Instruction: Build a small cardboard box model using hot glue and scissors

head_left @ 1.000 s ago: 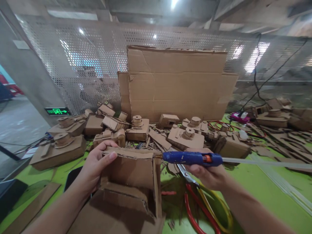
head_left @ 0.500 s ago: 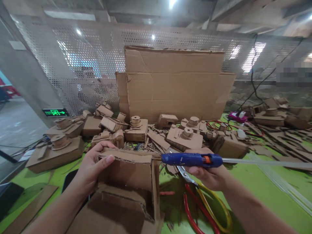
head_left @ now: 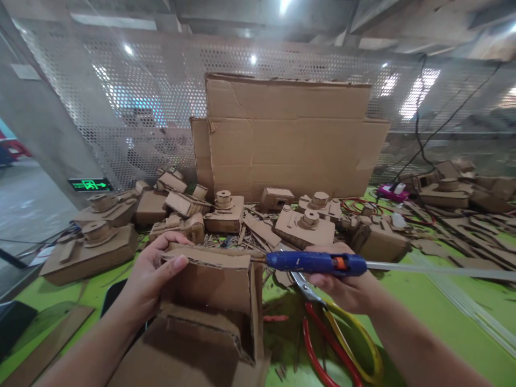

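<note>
My left hand (head_left: 155,277) grips the upper left edge of an open cardboard box (head_left: 220,280), thumb on the near side and fingers behind. My right hand (head_left: 342,285) is wrapped round a blue glue gun (head_left: 306,262), held sideways with a clear glue stick (head_left: 427,269) running out of its back end. The gun's nozzle meets the box's upper right corner; whether glue is flowing I cannot make out. Just below my right hand lie scissors (head_left: 342,344) with red and yellow handles, their blades partly hidden behind the hand and gun.
Several cardboard camera models (head_left: 306,226) stand along the back of the green table (head_left: 407,333), among cardboard scraps. A large cardboard sheet (head_left: 290,145) leans upright behind them. Spare glue sticks (head_left: 471,312) lie at right. A purple power strip (head_left: 391,192) sits at the back right.
Almost nothing differs. The glue gun and the box have shifted very slightly left in the view, with the nozzle still at the box's upper right corner.
</note>
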